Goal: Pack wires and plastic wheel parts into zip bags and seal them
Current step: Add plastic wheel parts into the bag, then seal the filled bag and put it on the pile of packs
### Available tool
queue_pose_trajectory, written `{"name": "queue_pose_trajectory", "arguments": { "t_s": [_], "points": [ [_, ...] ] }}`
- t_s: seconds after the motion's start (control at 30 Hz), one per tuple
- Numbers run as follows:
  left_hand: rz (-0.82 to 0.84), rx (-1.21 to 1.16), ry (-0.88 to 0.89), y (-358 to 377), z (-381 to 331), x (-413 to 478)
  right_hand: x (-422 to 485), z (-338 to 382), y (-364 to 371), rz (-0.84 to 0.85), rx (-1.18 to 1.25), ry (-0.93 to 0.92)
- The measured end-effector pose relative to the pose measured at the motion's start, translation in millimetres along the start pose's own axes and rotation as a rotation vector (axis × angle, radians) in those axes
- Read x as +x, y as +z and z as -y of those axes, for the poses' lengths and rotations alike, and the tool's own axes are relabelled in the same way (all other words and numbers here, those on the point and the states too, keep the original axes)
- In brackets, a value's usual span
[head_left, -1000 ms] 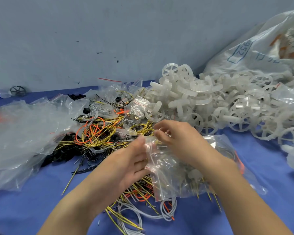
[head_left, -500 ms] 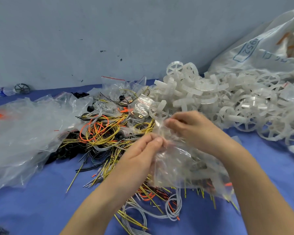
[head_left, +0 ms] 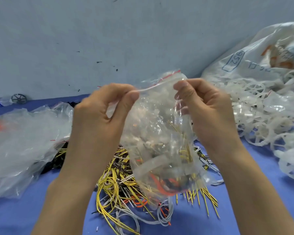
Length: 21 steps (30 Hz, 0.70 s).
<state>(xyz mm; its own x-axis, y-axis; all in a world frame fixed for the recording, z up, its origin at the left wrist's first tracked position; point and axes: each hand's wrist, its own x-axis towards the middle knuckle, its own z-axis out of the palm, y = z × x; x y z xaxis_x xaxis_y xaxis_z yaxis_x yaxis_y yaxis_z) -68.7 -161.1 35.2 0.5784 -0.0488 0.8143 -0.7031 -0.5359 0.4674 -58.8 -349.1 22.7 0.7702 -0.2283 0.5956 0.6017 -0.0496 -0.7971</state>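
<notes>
Sealing looks under way: left hand point(head_left: 98, 112) and right hand point(head_left: 205, 106) each pinch the filled zip bag point(head_left: 159, 141) at its red-lined mouth above the loose wires point(head_left: 115, 185), which next needs pressing shut along the strip.

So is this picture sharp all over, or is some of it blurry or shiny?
Head view: the zip bag held up by the left hand and right hand looks smeared, and its crinkled plastic catches pale glare; the yellow wires on the blue table read more crisply; the wide lens bends the table's far edge; lighting is soft, with no hard shadows.
</notes>
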Motion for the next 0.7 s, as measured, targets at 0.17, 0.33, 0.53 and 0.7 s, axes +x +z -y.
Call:
{"name": "queue_pose_trajectory", "arguments": {
  "t_s": [0.17,0.33,0.53,0.7],
  "points": [
    [0.02,0.016,0.132,-6,-4,3,-6,-3,-1,-0.007,0.058,0.016],
    [0.144,-0.066,-0.065,3,5,-5,-9,-11,-3,-0.018,0.064,0.06],
    [0.249,-0.031,-0.125,4,16,-8,-11,-15,-3,0.052,0.07,0.104],
    [0.62,-0.139,-0.159,2,15,-12,-10,-18,-6,0.049,0.055,0.123]
  ]
}}
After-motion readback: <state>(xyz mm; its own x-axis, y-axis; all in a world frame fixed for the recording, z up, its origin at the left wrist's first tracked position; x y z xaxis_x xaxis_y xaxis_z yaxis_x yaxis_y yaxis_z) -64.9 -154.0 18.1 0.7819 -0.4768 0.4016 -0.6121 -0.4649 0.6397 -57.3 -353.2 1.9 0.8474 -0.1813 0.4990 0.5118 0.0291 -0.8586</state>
